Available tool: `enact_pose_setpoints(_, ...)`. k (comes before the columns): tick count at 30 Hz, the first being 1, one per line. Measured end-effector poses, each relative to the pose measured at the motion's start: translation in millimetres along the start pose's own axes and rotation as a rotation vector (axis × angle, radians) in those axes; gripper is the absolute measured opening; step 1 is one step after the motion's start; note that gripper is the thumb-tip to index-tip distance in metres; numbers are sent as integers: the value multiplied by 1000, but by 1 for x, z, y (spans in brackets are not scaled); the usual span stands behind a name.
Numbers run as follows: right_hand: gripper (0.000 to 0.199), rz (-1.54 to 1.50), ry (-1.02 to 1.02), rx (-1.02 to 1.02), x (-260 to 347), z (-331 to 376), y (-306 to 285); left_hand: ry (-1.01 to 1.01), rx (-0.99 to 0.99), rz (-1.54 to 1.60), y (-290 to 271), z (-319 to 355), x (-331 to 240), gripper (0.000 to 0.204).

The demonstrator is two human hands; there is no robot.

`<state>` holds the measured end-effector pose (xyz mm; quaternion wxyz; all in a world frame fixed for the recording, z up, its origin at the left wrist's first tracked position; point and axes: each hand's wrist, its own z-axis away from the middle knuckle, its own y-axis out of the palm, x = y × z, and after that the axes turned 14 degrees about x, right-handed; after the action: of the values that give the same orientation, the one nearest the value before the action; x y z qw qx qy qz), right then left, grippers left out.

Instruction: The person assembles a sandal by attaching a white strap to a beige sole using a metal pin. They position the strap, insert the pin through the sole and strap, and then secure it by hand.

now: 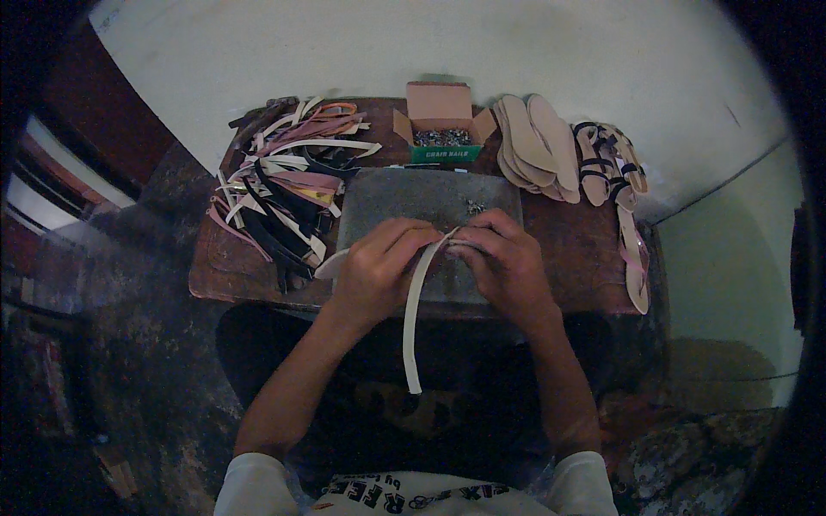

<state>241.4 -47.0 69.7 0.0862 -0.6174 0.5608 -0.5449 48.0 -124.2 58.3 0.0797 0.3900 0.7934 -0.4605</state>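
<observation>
1 cream strap, tail hanging down, in front of grey slab; grip: left hand and right hand pinching it; 1 beige sole, protruding beside left hand

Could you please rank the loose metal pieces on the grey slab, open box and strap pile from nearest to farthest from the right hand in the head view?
1. Loose metal pieces, just beyond the right hand.
2. Open box, farther back, leftward.
3. Strap pile, at the far left.

Beige sole mostly hidden by left grip
</observation>
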Motion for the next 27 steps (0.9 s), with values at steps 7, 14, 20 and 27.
enact_pose_setpoints(7,14,14,7,16,7,-1,-2,32,-21,-49,1,1,1,28)
enact_pose_setpoints(14,17,24,-56,13,7,0,-2,-5,-82,-58,4,5,1,24)
enact_pose_setpoints(20,19,49,-39,6,6,0,2,-108,-104,146,0,-1,2,25)
enact_pose_setpoints(27,24,-45,-57,5,7,-2,1,-32,-81,202,-5,-8,6,15)
